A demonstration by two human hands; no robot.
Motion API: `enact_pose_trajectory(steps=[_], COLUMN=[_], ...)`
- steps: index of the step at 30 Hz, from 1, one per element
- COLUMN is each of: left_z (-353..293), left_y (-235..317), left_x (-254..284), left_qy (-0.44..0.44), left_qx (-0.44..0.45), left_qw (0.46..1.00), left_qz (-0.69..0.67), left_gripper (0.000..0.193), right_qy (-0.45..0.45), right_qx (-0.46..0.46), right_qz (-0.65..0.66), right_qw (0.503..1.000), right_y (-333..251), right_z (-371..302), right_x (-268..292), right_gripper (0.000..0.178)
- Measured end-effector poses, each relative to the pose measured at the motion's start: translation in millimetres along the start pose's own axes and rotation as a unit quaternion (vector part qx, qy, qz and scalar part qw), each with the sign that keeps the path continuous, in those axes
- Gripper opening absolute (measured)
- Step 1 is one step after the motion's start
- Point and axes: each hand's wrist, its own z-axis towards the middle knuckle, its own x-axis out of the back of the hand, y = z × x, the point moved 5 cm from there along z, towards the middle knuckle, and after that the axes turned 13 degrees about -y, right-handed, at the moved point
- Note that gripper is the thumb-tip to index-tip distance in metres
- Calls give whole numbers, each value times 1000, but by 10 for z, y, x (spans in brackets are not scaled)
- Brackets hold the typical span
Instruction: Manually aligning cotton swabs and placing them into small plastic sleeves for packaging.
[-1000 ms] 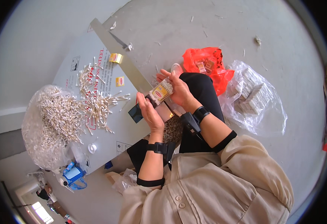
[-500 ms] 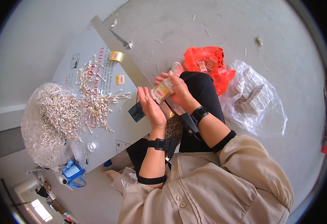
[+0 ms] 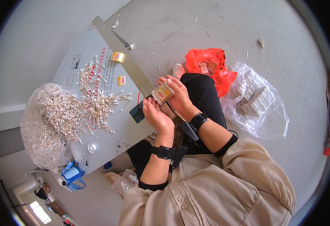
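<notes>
In my right hand is a small clear pack of cotton swabs with a yellow and white label, gripped between thumb and fingers and tilted. My left hand is palm up and open, its slightly curved fingers at the pack's lower left end; whether they bear any of its weight I cannot tell. On the table to the left lie loose cotton swabs in a spread heap. Beside them is a big clear bag full of swabs. Two yellow label pieces rest near the table's edge.
A red plastic bag with small packs stands on the floor beyond my right knee. Right of it, a clear bag holds stacked white packs. A blue strapped container is at the table's near left corner. Scraps litter the floor.
My left hand has dropped a little down and to the right, its fingers going from upright against the pack to curved at its lower end. The right hand still holds the pack.
</notes>
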Motion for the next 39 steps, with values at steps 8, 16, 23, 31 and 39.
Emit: enact_pose_trajectory(steps=[8, 16, 23, 31, 39], left_z=[176, 207, 166, 144, 151], left_y=[53, 54, 2, -4, -31], left_x=[236, 232, 151, 74, 17], left_qy=[6, -6, -5, -17, -20], left_qx=[144, 156, 120, 123, 124], left_qw=[987, 986, 991, 990, 990], left_qz=[-66, -66, -59, -68, -68], left_gripper=[70, 72, 71, 67, 65], right_qy=[37, 3, -3, 4, 15], right_qx=[20, 15, 6, 6, 8], right_qz=[1, 80, 72, 79, 87], right_qw=[999, 997, 997, 997, 996], right_y=[84, 107, 131, 88, 163], right_z=[-23, -55, -36, -27, 4], right_x=[-27, -11, 21, 19, 61], right_gripper=[46, 42, 39, 34, 33])
